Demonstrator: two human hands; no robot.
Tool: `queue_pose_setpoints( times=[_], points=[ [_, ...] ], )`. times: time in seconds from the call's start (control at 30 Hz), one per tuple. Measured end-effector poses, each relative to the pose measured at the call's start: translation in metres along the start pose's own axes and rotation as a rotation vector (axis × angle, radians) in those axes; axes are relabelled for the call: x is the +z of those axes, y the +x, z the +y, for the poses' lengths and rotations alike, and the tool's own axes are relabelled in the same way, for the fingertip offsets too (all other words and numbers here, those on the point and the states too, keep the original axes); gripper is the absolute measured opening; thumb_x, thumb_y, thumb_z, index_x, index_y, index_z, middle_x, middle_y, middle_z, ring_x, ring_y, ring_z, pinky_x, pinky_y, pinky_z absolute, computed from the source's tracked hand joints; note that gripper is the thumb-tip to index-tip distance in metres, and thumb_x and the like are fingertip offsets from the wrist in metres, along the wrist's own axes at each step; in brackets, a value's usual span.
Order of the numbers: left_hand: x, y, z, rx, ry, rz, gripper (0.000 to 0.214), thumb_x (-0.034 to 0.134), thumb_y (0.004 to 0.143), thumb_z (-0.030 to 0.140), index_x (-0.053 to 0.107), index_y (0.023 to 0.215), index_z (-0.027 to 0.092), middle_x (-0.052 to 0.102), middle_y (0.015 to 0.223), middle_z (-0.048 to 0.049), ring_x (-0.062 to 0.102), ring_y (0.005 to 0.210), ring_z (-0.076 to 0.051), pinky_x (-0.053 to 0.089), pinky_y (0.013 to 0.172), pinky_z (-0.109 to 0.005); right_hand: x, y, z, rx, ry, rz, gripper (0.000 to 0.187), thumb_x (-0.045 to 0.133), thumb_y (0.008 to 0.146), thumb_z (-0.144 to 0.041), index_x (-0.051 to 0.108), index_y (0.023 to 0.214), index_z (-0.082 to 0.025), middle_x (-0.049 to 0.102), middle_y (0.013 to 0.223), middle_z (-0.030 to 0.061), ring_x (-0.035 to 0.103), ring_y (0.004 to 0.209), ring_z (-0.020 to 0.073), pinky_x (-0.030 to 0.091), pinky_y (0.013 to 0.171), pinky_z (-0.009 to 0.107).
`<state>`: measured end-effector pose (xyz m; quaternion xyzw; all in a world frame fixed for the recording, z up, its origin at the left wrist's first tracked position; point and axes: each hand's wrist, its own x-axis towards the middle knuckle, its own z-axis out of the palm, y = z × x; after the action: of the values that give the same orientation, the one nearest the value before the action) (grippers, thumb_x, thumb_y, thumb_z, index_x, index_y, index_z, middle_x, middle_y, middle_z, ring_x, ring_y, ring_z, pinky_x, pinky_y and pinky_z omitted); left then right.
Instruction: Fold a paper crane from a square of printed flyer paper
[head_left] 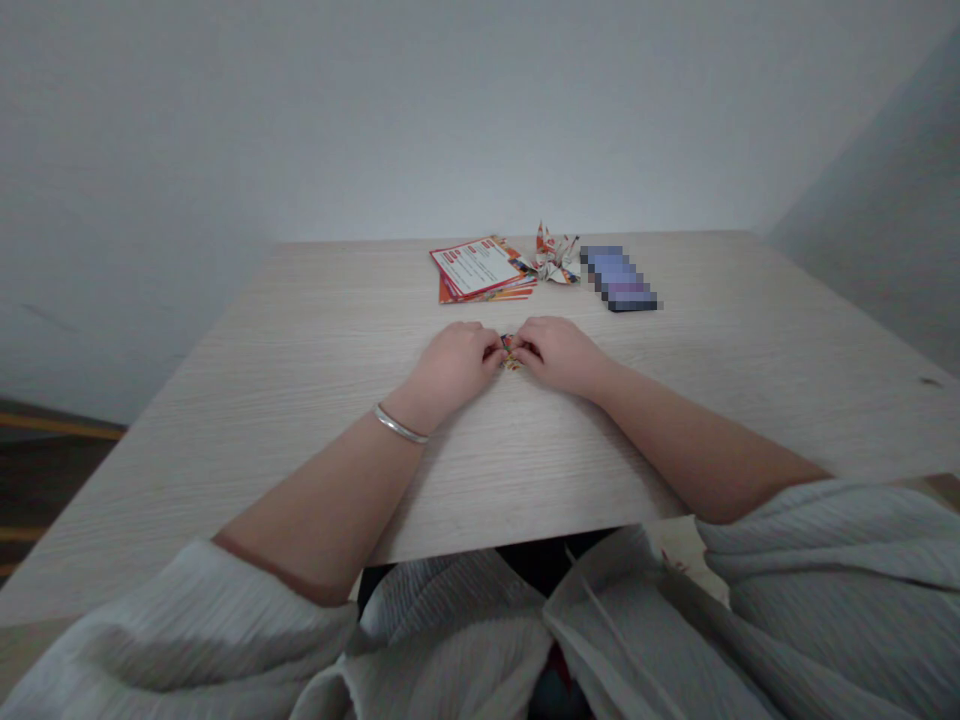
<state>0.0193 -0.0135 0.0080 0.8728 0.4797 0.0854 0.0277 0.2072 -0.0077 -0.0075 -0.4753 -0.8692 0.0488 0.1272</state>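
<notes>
Between my two hands is a small piece of folded, colourful printed paper (511,352), low over the middle of the table. My left hand (461,365) pinches its left side with thumb and fingers. From the other side, my right hand (562,355) pinches the right edge. Fingertips cover much of the paper, so its full shape is hidden. Beyond my hands lies a stack of printed sheets (480,268) with red and orange borders. Several folded paper figures (556,262), pointed like cranes, sit right of the stack.
A phone (619,278), its screen blurred into blocks, lies to the right of the paper figures. The pale wooden table (262,420) meets a white wall (480,120) at its far edge. Its near edge runs just before my lap.
</notes>
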Motion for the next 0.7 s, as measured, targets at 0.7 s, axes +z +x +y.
queue_pose_setpoints(
  times=[0.7],
  points=[
    [-0.004, 0.002, 0.007, -0.242, 0.006, -0.055, 0.035, 0.050, 0.097, 0.039, 0.078, 0.101, 0.018, 0.078, 0.099, -0.0110, 0.068, 0.089, -0.026, 0.046, 0.073, -0.035, -0.004, 0.002, -0.006, 0.214, -0.074, -0.001, 0.034, 0.057, 0.099, -0.044, 0.079, 0.087, -0.020, 0.079, 0.092, 0.0071, 0.064, 0.084, 0.0213, 0.030, 0.072, 0.035]
  ],
)
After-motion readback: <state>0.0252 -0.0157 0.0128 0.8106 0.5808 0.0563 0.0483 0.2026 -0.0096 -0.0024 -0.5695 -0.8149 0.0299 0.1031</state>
